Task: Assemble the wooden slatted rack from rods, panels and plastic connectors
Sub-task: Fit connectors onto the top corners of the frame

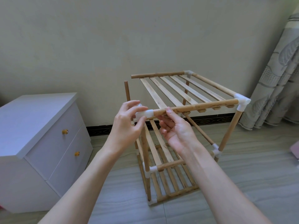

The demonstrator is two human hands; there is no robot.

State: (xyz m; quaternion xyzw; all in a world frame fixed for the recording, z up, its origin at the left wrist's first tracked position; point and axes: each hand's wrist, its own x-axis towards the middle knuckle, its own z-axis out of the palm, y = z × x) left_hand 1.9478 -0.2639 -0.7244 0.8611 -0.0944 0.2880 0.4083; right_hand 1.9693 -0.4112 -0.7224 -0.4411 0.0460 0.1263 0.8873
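A wooden slatted rack (191,92) stands on the floor with three slatted levels joined by white plastic connectors. Its top panel has a front rod (202,106) running into a corner connector (242,103) on the right. My left hand (129,125) pinches a white connector (146,114) on the left end of that front rod. My right hand (174,128) holds the same rod just right of the connector, thumb on top and fingers underneath. A bare upright rod (127,91) sticks up at the back left, and the back rod's left end (133,76) carries no connector.
A pale two-drawer cabinet (37,143) with amber knobs stands on the left, close to the rack. A patterned grey curtain (278,81) hangs at the right. The wall runs behind, with a dark skirting strip (100,130). A pink object (294,151) lies at the right edge.
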